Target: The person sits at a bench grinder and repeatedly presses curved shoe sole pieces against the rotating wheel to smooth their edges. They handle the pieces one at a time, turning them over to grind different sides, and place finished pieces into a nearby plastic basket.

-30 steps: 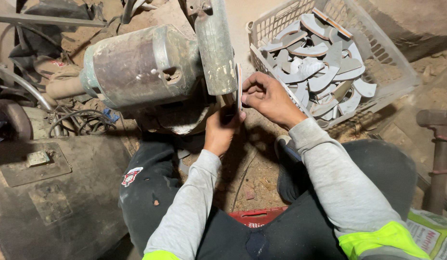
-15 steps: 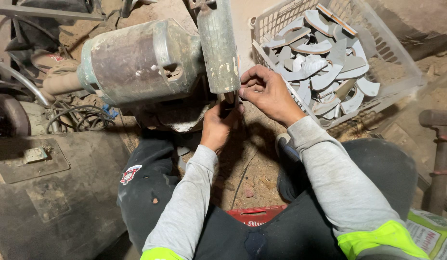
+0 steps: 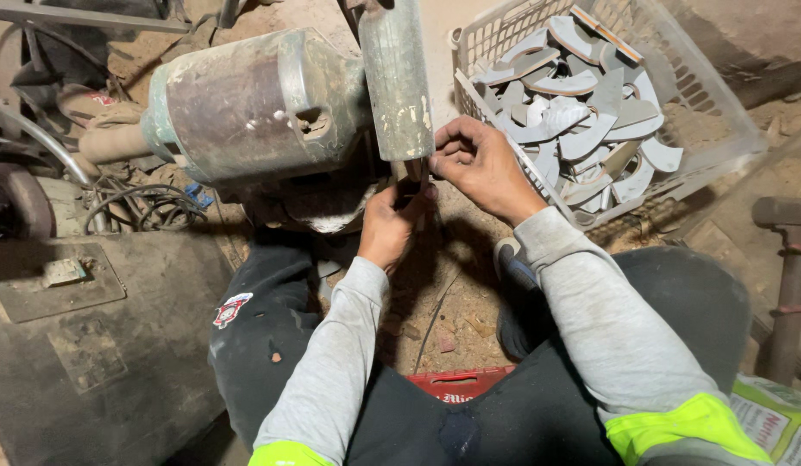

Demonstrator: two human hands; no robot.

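A worn bench grinder motor (image 3: 254, 108) with a dusty grinding wheel guard (image 3: 396, 78) stands in front of me. Both hands meet at the wheel's lower edge. My left hand (image 3: 392, 226) comes up from below and my right hand (image 3: 480, 164) from the right. Together they pinch a small dark metal piece (image 3: 415, 177) held against the bottom of the wheel. The piece is mostly hidden by my fingers. A white plastic basket (image 3: 728, 138) full of curved grey metal blanks (image 3: 581, 112) sits just right of my right hand.
A dark metal slab (image 3: 90, 345) lies at the lower left, with cables (image 3: 146, 207) and pipes behind it. A red crate edge (image 3: 461, 384) shows between my knees. A rusty metal post (image 3: 793, 285) stands at the right edge. The ground is sandy dirt.
My head has shifted slightly, so the grinder and basket sit a little differently in view. Both hands stay at the wheel's lower edge, with the fingers closer together on the piece.
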